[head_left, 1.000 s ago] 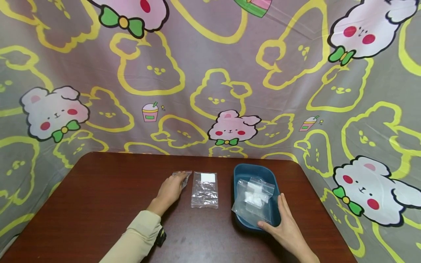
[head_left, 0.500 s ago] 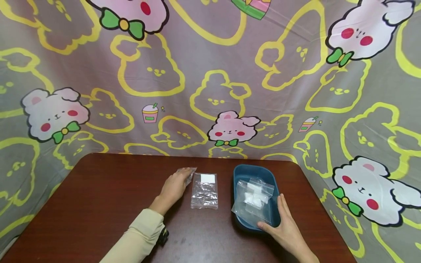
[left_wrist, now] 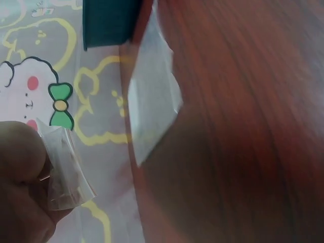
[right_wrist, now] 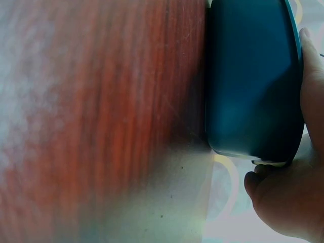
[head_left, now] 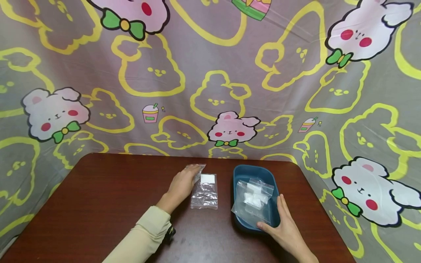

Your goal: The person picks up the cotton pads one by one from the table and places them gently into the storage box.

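Observation:
In the head view my left hand pinches a clear zip bag just above the table. The left wrist view shows the pinched bag at my fingertips. Beside it, a flat clear zip bag with a white patch lies on the table, its upper left edge partly covered by the held bag. My right hand holds the near right corner of a blue bin, thumb at the near rim and fingers along the right outer wall. Several clear bags with white patches lie inside the bin.
A dark reddish wooden table bears everything. Behind it and at both sides hangs a cartoon-printed cloth. The bin stands at the table's right part, apart from the loose bag.
My left hand has moved to the right and slightly away with the pinched zip bag, which now overlaps the flat bag's corner. My right hand and the bin have stayed in place.

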The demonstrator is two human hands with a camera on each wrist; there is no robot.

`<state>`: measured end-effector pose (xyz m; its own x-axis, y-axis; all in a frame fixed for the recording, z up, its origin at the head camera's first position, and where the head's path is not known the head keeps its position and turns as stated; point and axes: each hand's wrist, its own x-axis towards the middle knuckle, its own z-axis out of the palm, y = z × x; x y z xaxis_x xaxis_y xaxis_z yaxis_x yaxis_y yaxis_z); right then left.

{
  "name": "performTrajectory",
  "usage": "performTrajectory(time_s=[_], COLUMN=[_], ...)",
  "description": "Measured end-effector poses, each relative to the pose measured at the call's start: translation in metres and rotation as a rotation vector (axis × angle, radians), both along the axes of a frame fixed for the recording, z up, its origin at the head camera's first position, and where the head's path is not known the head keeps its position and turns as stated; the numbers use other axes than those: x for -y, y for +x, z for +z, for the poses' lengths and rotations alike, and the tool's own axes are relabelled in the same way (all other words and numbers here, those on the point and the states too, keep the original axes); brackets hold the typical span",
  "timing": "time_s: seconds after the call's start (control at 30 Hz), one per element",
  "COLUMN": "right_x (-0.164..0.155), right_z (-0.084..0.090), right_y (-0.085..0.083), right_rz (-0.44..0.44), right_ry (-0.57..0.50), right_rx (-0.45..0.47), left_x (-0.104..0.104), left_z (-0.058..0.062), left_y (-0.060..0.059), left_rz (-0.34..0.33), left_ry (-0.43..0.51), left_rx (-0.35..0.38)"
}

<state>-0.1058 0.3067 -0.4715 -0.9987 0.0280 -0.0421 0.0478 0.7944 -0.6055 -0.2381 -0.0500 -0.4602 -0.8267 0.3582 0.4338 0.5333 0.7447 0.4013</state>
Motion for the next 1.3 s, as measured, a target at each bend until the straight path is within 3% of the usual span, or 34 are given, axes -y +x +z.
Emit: performTrajectory(time_s=[0.57,0.97,1.3], right_x=[-0.001,-0.001,-0.001], right_z=[-0.003,-0.002,-0.003], right_y=[0.001,0.000,0.000], right_rz=[0.004,0.008,0.007], right_ry=[-0.001,-0.010,-0.007], right_rx=[-0.041,-0.036,-0.046], left_x=[-0.045,-0.079,-0.116], left_z=[0.026,0.033,0.041], left_y=[0.003,0.006,0.012], left_rz=[-0.065,-0.138,-0.194], left_ry=[-0.018,-0.054,-0.122], left_rx=[-0.009,-0.004,-0.080])
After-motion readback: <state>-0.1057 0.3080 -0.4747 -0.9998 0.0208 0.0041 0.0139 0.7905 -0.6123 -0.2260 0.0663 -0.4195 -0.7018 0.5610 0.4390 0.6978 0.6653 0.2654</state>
